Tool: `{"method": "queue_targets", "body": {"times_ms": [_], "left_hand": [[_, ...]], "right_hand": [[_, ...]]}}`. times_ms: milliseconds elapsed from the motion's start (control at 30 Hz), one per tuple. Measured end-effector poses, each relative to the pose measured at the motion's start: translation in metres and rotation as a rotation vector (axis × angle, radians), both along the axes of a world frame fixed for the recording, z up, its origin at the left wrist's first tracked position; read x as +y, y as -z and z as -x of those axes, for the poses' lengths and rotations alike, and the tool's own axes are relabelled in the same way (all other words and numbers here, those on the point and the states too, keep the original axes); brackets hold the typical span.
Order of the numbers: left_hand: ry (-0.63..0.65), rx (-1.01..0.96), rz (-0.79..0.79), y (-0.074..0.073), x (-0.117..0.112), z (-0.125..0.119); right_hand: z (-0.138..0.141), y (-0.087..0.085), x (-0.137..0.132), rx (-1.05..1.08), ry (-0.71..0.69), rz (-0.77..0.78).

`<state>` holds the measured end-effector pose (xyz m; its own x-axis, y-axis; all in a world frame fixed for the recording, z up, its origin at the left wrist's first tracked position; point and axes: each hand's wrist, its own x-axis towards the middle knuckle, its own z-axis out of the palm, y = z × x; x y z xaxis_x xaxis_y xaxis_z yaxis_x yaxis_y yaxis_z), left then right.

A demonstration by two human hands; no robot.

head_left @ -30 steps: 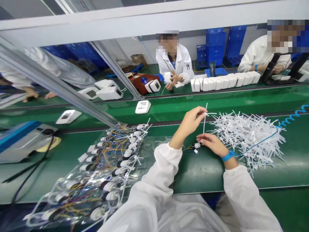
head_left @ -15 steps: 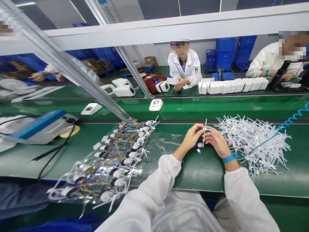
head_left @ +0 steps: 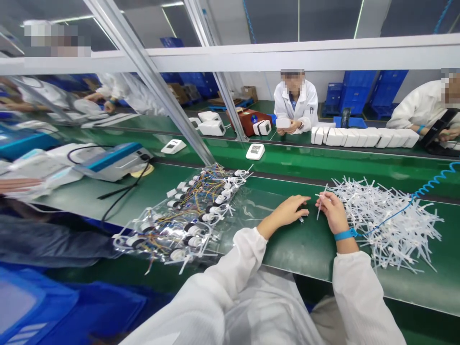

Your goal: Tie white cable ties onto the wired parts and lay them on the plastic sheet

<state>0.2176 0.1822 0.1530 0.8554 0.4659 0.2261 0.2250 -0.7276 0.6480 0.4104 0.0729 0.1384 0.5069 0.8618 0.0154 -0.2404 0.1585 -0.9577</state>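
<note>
My left hand (head_left: 287, 211) lies on the green bench (head_left: 302, 249) with its fingers curled over a small white wired part, mostly hidden under them. My right hand (head_left: 331, 207) pinches a white cable tie (head_left: 321, 197) that sticks up and to the left; a blue wrist strap (head_left: 345, 234) circles that wrist. A heap of white cable ties (head_left: 384, 218) lies just right of my right hand. A clear bag of wired white-and-black parts (head_left: 190, 215) lies to the left of my left hand.
A blue coiled cord (head_left: 436, 179) runs from the strap across the tie heap. A blue-and-grey machine (head_left: 111, 160) with a black cable sits at far left. White devices (head_left: 255, 151) ride the conveyor; people in white coats work opposite beside a row of white boxes (head_left: 362, 137).
My left hand has dropped from the raised tie down onto the bench over the small part. My right hand now holds the tie alone. The view has swung left.
</note>
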Motion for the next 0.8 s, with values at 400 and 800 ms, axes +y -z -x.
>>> {"method": "queue_targets", "body": {"times_ms": [400, 800], "left_hand": [[-0.036, -0.062, 0.031, 0.020, 0.006, -0.004], [0.019, -0.143, 0.178, 0.019, 0.000, 0.003]], "right_hand": [[0.002, 0.010, 0.001, -0.073, -0.044, 0.074], [0.021, 0.009, -0.001, 0.089, -0.066, 0.052]]}}
